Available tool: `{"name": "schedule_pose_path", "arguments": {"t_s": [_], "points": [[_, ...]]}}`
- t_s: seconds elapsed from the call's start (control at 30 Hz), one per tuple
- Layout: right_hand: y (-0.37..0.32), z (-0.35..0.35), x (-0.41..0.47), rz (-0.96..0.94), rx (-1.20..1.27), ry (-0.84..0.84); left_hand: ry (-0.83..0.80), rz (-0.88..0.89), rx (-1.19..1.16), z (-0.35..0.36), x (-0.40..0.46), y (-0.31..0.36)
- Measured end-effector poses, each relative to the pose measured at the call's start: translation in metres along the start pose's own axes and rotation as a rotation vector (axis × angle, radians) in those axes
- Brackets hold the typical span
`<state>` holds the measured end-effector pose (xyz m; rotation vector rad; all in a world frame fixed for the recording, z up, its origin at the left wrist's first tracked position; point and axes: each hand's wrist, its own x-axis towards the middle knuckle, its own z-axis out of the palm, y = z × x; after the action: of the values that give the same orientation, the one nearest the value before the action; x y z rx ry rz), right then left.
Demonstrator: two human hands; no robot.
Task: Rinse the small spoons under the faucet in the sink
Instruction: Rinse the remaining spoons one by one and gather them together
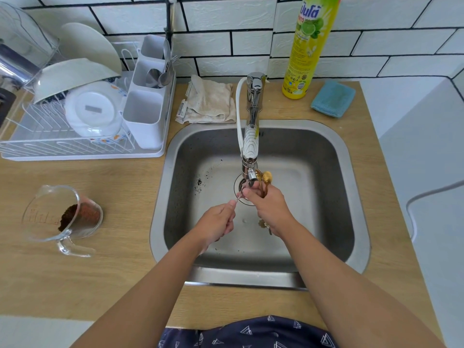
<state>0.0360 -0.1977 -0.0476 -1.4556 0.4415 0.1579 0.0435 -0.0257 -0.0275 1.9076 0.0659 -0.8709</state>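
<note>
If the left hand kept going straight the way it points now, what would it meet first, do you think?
Probably the right hand, which grips the gold spoons just ahead of the left hand, under the faucet; depth is uncertain.

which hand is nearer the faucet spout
Right. The right hand holds gold spoons directly under the faucet spout; the left hand sits lower and to the left, pinching a thin silver spoon.

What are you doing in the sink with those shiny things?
A person is rinsing small spoons over the steel sink. The right hand holds a bunch of small gold spoons up by the chrome faucet's spout. The left hand pinches one thin silver spoon beside them. Dark specks dot the basin, and a glass measuring jug of brown grounds stands on the counter.
</note>
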Motion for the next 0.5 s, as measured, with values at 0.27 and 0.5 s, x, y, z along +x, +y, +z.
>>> {"name": "schedule_pose_path", "arguments": {"t_s": [0.27,0.5], "points": [[-0.0026,0.0030,0.0017,0.048,-0.067,-0.031,-0.008,-0.004,0.015,-0.0019,-0.0006,0.0000],[-0.0026,-0.0017,0.0012,0.058,0.041,-0.170,-0.096,-0.065,-0.136,-0.0075,-0.0024,0.0018]]}}
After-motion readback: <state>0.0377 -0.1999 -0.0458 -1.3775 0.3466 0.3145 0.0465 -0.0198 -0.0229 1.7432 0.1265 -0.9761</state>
